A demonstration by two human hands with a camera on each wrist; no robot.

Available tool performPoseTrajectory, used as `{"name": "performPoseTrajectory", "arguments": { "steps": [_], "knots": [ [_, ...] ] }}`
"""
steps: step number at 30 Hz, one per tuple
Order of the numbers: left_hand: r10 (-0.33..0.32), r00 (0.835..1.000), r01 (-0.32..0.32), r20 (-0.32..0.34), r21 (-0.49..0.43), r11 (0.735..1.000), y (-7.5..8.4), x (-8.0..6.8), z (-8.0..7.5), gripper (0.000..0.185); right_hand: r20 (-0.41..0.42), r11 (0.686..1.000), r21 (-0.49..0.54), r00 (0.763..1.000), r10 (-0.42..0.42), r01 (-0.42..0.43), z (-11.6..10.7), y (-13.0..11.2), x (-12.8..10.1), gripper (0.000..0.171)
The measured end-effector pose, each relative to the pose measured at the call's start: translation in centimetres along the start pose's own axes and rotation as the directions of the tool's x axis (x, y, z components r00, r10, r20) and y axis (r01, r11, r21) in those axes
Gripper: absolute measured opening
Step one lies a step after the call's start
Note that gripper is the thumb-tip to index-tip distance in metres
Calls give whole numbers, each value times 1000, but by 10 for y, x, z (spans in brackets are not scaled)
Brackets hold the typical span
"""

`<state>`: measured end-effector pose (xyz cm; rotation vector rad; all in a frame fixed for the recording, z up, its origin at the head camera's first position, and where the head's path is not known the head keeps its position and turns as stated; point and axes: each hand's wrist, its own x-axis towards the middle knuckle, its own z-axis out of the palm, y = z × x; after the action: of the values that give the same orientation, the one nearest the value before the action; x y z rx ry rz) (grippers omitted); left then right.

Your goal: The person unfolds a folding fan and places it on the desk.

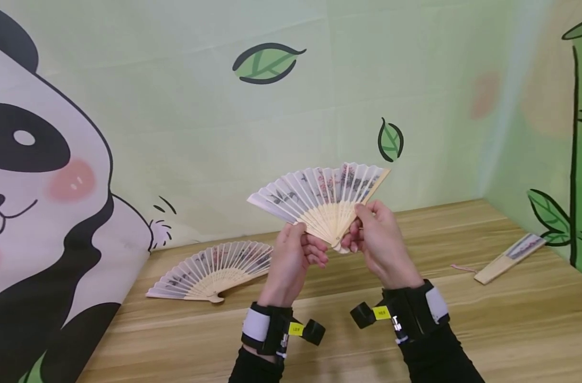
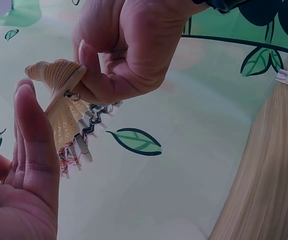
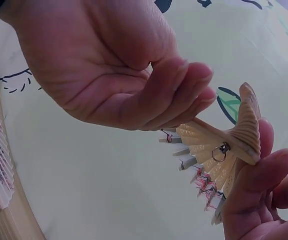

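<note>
A folding fan (image 1: 319,197) with pale wooden ribs and a white leaf printed with flowers is spread in the air between both hands. My left hand (image 1: 293,255) pinches its left edge, thumb in front. On the opposite side my right hand (image 1: 381,239) grips the right guard stick close to the pivot. A small metal ring (image 3: 219,152) hangs at the pivot in the right wrist view. To the left, a second spread fan (image 1: 214,271) lies on the wooden table (image 1: 348,340).
A folded fan (image 1: 511,258) with a pink cord lies at the right of the table. Behind stands a pale green backdrop (image 1: 185,106) with leaves and a large panda (image 1: 85,229). Both wrists wear black straps with small cameras.
</note>
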<state>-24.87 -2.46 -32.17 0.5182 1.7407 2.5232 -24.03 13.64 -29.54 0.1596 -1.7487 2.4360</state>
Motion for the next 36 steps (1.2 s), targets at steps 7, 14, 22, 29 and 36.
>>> {"name": "performPoseTrajectory", "arguments": {
  "steps": [7, 14, 22, 29, 36],
  "knots": [
    [34, 999, -34, 13, 0, 999, -1, -1, 1, 19, -17, 1000, -9, 1000, -23, 23, 0, -1, -1, 14],
    [46, 999, -46, 17, -3, 999, -1, -1, 2, 23, -41, 1000, -4, 999, -31, 30, 1, 0, -1, 13],
    [44, 999, -44, 13, 0, 999, -2, -1, 5, 22, -63, 999, -2, 997, -44, 44, -1, 0, -3, 14],
    [50, 998, -50, -31, -5, 999, -3, -2, 1, 21, -75, 1000, -13, 997, -10, 9, 4, 4, -4, 15],
    [61, 998, -61, -25, -9, 998, -3, 0, 2, 21, -77, 999, -29, 997, -30, 28, 5, 3, -4, 15]
  ]
}}
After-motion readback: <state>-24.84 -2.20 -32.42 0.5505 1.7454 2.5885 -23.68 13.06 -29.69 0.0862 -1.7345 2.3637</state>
